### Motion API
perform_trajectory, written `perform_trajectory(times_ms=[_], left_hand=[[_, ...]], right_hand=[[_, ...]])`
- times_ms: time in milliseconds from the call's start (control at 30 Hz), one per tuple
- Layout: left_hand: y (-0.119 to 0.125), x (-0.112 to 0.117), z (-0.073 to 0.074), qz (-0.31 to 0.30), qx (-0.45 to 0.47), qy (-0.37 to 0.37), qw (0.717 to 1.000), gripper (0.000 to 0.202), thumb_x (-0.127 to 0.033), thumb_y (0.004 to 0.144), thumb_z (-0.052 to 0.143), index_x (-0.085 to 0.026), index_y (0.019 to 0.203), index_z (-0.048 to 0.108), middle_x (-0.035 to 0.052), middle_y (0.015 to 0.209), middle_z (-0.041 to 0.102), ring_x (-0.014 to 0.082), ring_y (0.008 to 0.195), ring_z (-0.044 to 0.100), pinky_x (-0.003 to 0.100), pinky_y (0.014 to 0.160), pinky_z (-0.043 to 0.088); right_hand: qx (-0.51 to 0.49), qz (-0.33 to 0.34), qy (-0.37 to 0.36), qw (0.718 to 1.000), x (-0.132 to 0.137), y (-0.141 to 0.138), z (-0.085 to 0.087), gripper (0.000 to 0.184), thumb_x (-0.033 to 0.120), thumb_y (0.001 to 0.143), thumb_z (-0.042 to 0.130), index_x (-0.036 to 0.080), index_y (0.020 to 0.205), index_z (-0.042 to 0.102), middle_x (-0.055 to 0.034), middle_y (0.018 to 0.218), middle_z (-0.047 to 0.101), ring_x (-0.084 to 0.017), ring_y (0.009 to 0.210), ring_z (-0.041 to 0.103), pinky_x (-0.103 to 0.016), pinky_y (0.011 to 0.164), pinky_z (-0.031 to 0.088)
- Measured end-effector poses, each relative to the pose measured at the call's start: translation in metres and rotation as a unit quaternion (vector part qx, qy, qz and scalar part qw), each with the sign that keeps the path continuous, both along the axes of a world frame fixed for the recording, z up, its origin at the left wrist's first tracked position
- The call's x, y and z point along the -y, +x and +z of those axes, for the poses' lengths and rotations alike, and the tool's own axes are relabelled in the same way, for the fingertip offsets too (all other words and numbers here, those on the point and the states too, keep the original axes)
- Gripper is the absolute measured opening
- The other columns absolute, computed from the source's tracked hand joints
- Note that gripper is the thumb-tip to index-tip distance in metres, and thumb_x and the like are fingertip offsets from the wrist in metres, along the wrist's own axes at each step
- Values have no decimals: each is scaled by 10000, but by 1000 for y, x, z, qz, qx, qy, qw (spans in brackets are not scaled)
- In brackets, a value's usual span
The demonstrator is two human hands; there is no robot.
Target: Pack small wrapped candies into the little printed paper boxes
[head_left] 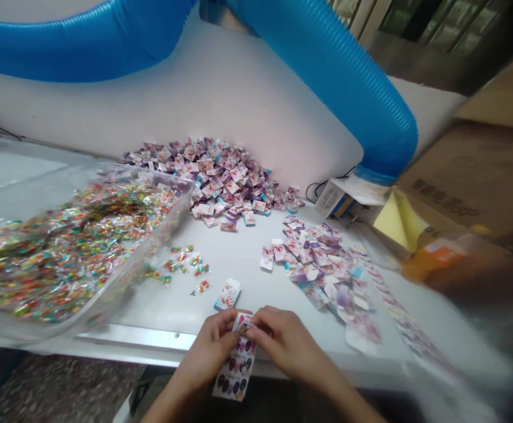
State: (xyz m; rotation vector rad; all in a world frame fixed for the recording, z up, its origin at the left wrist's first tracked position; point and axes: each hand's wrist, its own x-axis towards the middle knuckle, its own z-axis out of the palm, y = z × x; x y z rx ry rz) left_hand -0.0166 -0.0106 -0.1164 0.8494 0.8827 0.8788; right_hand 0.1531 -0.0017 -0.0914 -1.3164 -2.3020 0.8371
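At the table's front edge my left hand [214, 346] and my right hand [282, 341] meet, fingers pinched together on a small white sticker sheet [237, 367] printed with dark round shapes. The sheet hangs down below my fingers, past the table edge. A small printed packet [228, 294] lies on the white table [247, 258] just beyond my hands. Several tiny bags of coloured bits [188, 264] are scattered left of it.
A large clear plastic bag [62, 247] full of tiny colourful bags fills the left. A heap of purple-white packets [221, 176] sits at the back, a looser spread [322, 264] at right. A blue ribbed hose [335, 76] arches overhead. Cardboard boxes [472, 176] stand at right.
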Motion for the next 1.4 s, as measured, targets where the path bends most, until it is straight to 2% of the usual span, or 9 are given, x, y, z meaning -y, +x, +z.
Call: perform_trajectory(times_ms=[167,267,333,633,800,967,1100,1233,1400], left_hand=[[-6,3,5,-38,4,32,999,342,-426,761,652,-165,982,644,44,824,672,185,769,610,293,746,448],[-7,5,3,-9,-30,39,999,406,-478,787,609,-208,1084,553,18,814,662,177,771,602,285,733,441],[-6,6,1,19,-82,61,995,415,-484,799,593,-222,1108,498,-6,756,643,166,749,584,267,705,428],[-9,2,-21,14,-118,-24,993,385,-499,668,687,-143,678,543,-43,512,521,74,457,406,201,471,237],[-5,6,-17,33,-33,-82,996,280,-367,654,714,-124,766,629,-7,583,617,92,500,501,206,519,346],[-8,7,-6,9,13,-36,999,271,-254,646,720,-145,882,643,30,762,696,155,702,621,247,675,433],[-9,6,1,5,2,1,1000,284,-309,673,728,-160,890,621,34,817,702,165,766,631,260,734,445],[-6,7,0,13,-44,0,999,317,-420,693,715,-161,821,583,14,696,665,151,664,614,255,643,454],[-9,6,-5,-19,-50,-31,998,356,-456,654,738,-159,741,561,5,639,640,126,580,592,255,592,467]], right_hand=[[-5,-51,51,997,0,-3,-2,86,277,860,581,199,892,598,-17,849,617,-158,792,563,-245,693,395],[-35,-66,77,994,0,-5,-1,208,256,847,604,203,1047,596,-55,1025,620,-190,956,553,-275,804,404],[-40,-37,44,997,-1,-5,-1,122,239,877,559,207,965,637,-36,933,645,-170,879,573,-256,761,410],[-87,-58,-38,994,1,1,10,159,245,904,498,187,793,598,16,734,603,-121,684,535,-215,627,368],[-60,-30,-91,994,12,-5,7,175,270,898,502,190,774,595,14,740,618,-127,689,541,-211,602,357],[-52,-87,-51,994,11,-7,-10,99,262,885,515,207,879,597,5,815,638,-148,756,562,-228,659,384],[-83,-125,-9,989,6,-6,-15,199,265,839,590,209,1028,610,-33,966,628,-170,871,566,-248,732,406],[-127,-82,-79,985,2,-4,-11,162,284,883,538,194,862,671,1,781,651,-139,741,580,-225,676,401],[-156,-112,-96,977,1,0,-6,219,327,901,504,168,788,605,12,716,598,-121,675,519,-211,612,373]])
